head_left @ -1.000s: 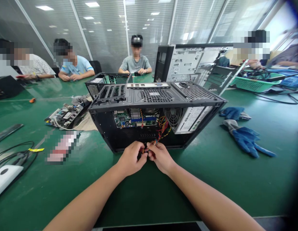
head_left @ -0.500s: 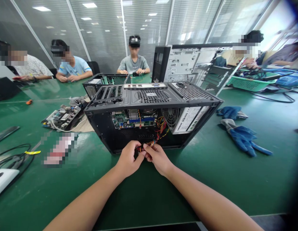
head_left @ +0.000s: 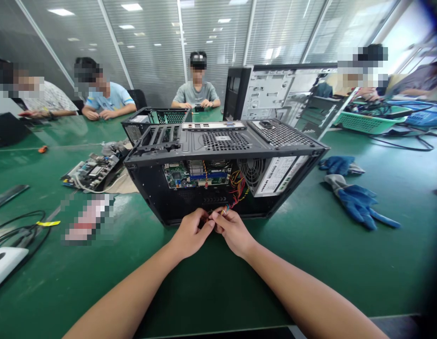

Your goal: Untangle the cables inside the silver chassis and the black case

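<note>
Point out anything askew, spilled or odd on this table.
Nothing looks spilled or plainly damaged. Slightly odd: blue gloves lie crumpled right of the computer case, while the bare left hand and right hand hold its wires.

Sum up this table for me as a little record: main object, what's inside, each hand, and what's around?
Main object: open computer case on a green table
Inside: circuit board, power supply
Right hand: pinching coloured wires
Left hand: gripping the same wires, mostly hidden by its fingers
To the right: blue gloves, green basket
Beyond: people seated around the table
</note>
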A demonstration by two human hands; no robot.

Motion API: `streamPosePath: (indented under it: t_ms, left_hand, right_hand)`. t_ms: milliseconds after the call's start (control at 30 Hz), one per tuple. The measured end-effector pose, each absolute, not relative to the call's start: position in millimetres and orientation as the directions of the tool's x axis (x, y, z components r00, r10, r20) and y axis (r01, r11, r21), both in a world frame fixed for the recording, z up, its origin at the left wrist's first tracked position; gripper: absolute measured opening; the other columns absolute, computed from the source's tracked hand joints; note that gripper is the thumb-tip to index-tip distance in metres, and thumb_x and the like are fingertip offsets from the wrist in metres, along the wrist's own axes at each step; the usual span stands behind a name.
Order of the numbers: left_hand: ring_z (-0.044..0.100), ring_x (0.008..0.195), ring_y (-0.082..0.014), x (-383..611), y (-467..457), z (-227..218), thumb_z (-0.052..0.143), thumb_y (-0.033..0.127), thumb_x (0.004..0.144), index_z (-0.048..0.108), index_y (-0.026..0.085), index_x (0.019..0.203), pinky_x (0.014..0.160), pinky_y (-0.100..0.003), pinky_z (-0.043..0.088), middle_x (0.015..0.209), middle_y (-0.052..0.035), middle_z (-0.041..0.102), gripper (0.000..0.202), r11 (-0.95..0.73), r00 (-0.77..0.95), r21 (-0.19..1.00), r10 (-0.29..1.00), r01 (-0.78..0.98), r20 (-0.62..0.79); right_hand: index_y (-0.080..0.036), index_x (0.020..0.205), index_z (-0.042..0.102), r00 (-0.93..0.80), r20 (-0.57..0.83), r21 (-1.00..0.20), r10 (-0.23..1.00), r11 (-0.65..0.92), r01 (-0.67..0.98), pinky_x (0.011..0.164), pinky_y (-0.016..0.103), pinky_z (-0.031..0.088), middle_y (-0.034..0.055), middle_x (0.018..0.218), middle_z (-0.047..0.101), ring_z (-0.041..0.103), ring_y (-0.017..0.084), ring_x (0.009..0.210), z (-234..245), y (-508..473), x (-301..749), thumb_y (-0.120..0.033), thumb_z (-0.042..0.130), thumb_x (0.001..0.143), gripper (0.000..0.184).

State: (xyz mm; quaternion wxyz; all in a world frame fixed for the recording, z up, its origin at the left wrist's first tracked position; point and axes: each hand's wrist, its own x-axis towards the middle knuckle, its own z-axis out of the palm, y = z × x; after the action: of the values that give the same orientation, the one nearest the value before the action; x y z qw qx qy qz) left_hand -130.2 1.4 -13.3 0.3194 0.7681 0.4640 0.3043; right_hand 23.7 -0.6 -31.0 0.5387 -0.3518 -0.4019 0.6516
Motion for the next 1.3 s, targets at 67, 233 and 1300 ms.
streamPosePath:
  t_ms: [67,233,1300]
  left_hand:
    - [0.052,0.067,-0.013,-130,3,-14,0.047,0.037,0.092,0.05,0.017,0.079,0.059,-0.025,0.038,0.075,-0.0008,0.055,0.024,-0.409,0.418,0.728,0.89,0.551,0.183]
    - [0.05,0.069,-0.0148,-130,1,-16,0.049,0.034,0.09,0.048,0.019,0.077,0.063,-0.028,0.04,0.075,-0.0013,0.051,0.02,-0.536,0.448,0.611,0.839,0.583,0.309]
    - [0.059,0.071,-0.0154,-138,0,-12,0.043,0.04,0.094,0.061,0.018,0.082,0.068,-0.028,0.047,0.081,-0.0053,0.059,0.03,-0.537,0.355,0.439,0.829,0.72,0.432]
  right_hand:
    - [-0.017,0.073,0.06,-0.157,-0.021,-0.911,0.987,-0.084,-0.403,0.05,0.027,0.023,-0.0065,0.053,0.038,0.029,0.008,0.049,-32,0,23,-0.044,0.074,0.073,0.03]
    - [-0.018,0.07,0.055,-0.113,-0.018,-0.934,0.993,-0.058,-0.353,0.049,0.025,0.024,-0.0059,0.056,0.041,0.03,0.008,0.05,-31,-2,22,-0.048,0.074,0.072,0.035]
    - [-0.018,0.075,0.054,-0.129,-0.1,-0.988,0.987,-0.113,-0.101,0.044,0.022,0.031,-0.0047,0.051,0.053,0.043,0.008,0.042,-27,-1,23,-0.034,0.065,0.076,0.02]
